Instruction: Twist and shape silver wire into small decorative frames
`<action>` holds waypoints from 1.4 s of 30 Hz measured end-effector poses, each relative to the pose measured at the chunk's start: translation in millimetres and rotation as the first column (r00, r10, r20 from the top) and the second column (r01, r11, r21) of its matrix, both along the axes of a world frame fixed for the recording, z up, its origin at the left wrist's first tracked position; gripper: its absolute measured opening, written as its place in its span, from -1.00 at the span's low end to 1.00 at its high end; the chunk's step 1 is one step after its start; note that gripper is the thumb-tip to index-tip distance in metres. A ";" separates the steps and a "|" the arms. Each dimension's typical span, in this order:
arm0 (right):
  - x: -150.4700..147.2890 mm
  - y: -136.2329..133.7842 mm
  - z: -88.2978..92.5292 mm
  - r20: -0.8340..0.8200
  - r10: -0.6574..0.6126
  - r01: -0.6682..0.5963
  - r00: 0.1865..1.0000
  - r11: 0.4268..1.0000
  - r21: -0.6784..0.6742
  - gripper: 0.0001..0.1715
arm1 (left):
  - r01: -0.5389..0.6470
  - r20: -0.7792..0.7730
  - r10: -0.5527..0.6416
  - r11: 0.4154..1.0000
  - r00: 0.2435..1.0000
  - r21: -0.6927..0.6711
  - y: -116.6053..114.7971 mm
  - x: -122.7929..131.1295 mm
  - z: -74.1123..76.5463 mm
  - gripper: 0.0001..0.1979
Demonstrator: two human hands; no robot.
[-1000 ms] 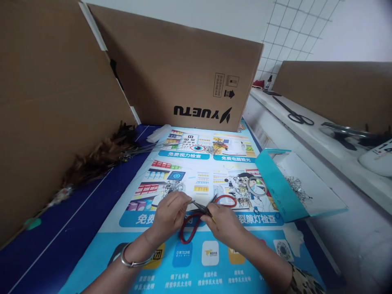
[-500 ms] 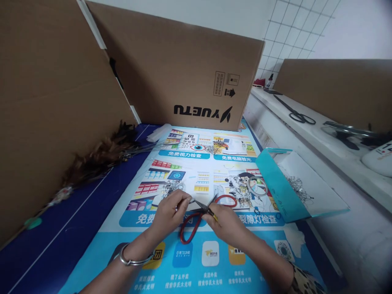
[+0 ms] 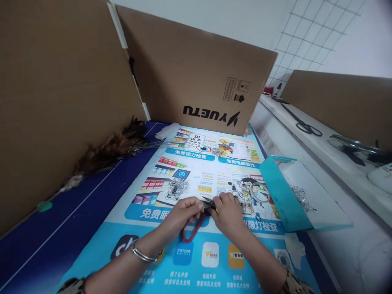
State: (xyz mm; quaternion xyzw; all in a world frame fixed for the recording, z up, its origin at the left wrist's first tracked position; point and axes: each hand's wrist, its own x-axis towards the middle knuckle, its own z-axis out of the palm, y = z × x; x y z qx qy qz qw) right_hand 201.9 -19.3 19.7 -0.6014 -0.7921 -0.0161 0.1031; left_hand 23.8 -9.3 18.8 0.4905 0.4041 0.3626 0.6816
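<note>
My left hand (image 3: 186, 210) is closed in a pinch over the printed table sheet. What sits between its fingertips is too small to make out. Close against it on the right, my right hand (image 3: 228, 212) wraps round a pair of pliers (image 3: 210, 208), with a bit of yellow handle showing. The jaws of the pliers reach the left fingertips. Beneath both hands lie red-handled scissors (image 3: 192, 233), and only one loop and part of the blades can be seen. A tangle of thin wire (image 3: 177, 188) rests just beyond my left hand.
More wire pieces (image 3: 241, 190) and a silvery ring (image 3: 259, 192) lie beyond my right hand. A teal-sided box (image 3: 275, 192) holds wire bits at right. Brown feathers (image 3: 107, 149) line the left. Cardboard (image 3: 196, 69) stands behind; black scissors (image 3: 308, 128) lie on the ledge.
My hands have come closer together, and my right hand is turned more over the pliers. It now covers the scissors' right loop. The whole view has shifted slightly.
</note>
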 end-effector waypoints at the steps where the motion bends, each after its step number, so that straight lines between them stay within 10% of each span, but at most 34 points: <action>1: -0.8 0.4 -0.1 -0.001 0.012 -0.012 1.000 1.000 0.009 -0.78 | 0.025 0.013 -0.025 0.999 1.000 -0.024 -3.7 2.6 -0.1 -0.75; 13: -21.1 -12.2 6.5 -0.562 0.286 -0.238 0.776 0.958 0.158 -0.72 | -0.077 0.273 0.109 0.989 0.956 -0.126 -7.0 -0.9 0.2 -0.72; 24: -36.7 -6.3 0.5 -0.748 0.118 -0.099 0.654 0.993 0.070 -0.82 | -0.010 0.218 0.017 0.999 0.976 -0.031 -1.0 -5.7 -3.8 -0.59; 42: -63.3 -8.9 11.4 -0.945 -0.233 0.010 0.229 0.971 -0.237 -0.70 | 0.104 0.141 -0.112 0.993 0.984 0.064 -3.3 -7.9 -0.3 -0.60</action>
